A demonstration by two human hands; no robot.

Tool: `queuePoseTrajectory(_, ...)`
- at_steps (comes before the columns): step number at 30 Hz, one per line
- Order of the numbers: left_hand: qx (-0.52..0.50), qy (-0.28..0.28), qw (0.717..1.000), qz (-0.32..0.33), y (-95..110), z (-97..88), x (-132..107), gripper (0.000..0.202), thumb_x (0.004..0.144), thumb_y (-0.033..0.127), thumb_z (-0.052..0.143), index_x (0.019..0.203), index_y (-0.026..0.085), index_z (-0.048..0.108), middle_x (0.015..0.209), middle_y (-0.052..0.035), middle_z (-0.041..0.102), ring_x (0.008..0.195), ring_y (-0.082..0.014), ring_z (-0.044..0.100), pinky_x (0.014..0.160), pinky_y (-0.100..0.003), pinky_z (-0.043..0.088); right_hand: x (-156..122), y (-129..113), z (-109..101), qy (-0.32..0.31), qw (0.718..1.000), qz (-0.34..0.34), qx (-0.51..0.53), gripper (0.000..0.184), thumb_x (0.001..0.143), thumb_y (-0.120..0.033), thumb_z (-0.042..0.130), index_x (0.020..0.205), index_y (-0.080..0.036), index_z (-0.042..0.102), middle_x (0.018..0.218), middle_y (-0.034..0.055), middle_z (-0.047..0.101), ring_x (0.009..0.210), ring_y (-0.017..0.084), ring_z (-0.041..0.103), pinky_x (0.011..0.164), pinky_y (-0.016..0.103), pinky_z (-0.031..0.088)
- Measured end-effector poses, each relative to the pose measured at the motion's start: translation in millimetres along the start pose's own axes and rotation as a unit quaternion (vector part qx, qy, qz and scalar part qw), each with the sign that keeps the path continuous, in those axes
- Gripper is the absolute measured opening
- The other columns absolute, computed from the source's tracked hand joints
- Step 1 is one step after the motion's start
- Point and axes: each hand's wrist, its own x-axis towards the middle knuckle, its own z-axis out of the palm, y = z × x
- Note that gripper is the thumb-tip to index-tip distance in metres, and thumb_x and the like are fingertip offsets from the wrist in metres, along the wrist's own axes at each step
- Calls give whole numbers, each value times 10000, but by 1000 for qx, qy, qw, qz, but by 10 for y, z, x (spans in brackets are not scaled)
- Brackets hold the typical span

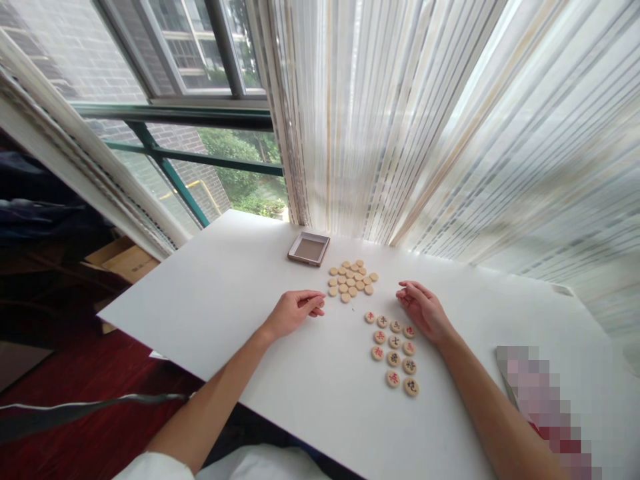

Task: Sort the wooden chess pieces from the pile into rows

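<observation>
A small round wooden disc [320, 305] sits pinched at the fingertips of the left hand [294, 311]; only its pale edge shows past the thumb and forefinger. It is low over the white table [240, 293], just left of a tight cluster of blank discs [353, 280] of the same light wood, which lie flat, touching one another and with no markings showing. The left hand's knuckles face up, its fingers are drawn together around the disc, and the forearm runs back toward the near edge of the table. The right hand [423, 308] lies on the table to the right of the cluster, well apart from the left hand. Its fingers are loosely curled and it holds nothing. Just beside its wrist, on the near side, the lettered discs [395, 350] lie face up in short rows, each a little apart from the next, some with red characters and some with black. Beyond the cluster, near the far edge of the table, a shallow square tray [309, 248] with a dark rim lies flat. A striped sheer curtain [450, 133] hangs behind the table, and to its left is a window [200, 80] with green bars
</observation>
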Motion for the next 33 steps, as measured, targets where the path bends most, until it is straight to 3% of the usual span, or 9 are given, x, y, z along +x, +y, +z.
queuePoseTrajectory(8,-59,-84,995,14,-26,6,-152,448,888,413,642,1257,160,626,1148,-119,699,1021,-247,705,916,-392,562,4,-27,49,6,999,8,-32,269,785,-431,758,957,-225,725,799,24,695,784,138,640,734,220,528)
queuePoseTrajectory(15,-80,-95,992,31,32,-44,-332,437,900,384,632,1271,154,613,1177,-131,682,1052,-261,691,940,-420,548,-12,-245,191,15,996,25,-88,355,743,-479,767,988,-226,719,864,47,712,836,178,674,739,273,551)
queuePoseTrajectory(18,-94,-106,989,37,7,-33,-381,436,891,368,649,1272,158,609,1158,-124,687,1051,-264,692,936,-419,549,-221,-341,451,21,977,-36,-209,370,788,-510,710,989,-199,711,880,73,715,849,196,674,746,297,550)
queuePoseTrajectory(20,-100,-111,988,35,-30,-12,-395,440,872,355,676,1262,161,613,1158,-122,686,1043,-267,695,931,-419,550,-443,-346,711,-15,945,-54,-323,347,831,-490,669,1013,-196,700,885,81,720,842,204,674,726,307,552)
queuePoseTrajectory(22,-104,-117,987,31,-61,14,-400,445,858,350,693,1254,160,617,1167,-124,682,1038,-269,698,926,-420,553,-681,-285,998,-73,916,-70,-389,311,873,-456,624,1069,-222,680,945,72,724,827,201,681,696,312,557)
queuePoseTrajectory(25,-111,-127,985,31,-67,50,-415,451,864,364,683,1255,152,617,1172,-130,685,1026,-265,703,914,-414,562,-956,-88,1368,-84,875,-143,-455,248,890,-399,611,1080,-252,676,1031,60,710,833,186,682,746,323,561)
queuePoseTrajectory(28,-111,-136,984,37,-37,66,-466,448,870,375,670,1250,143,625,1159,-132,699,1011,-259,707,897,-399,572,-1070,148,1591,-40,887,-140,-438,236,894,-404,607,1039,-227,669,953,63,721,763,184,694,683,310,569)
queuePoseTrajectory(33,-38,-149,986,59,-10,52,-592,413,896,357,616,1266,173,639,1125,-104,727,983,-241,709,840,-355,588,-1091,442,1733,12,935,-91,-343,274,848,-461,661,925,-198,667,792,60,741,724,215,724,671,316,573)
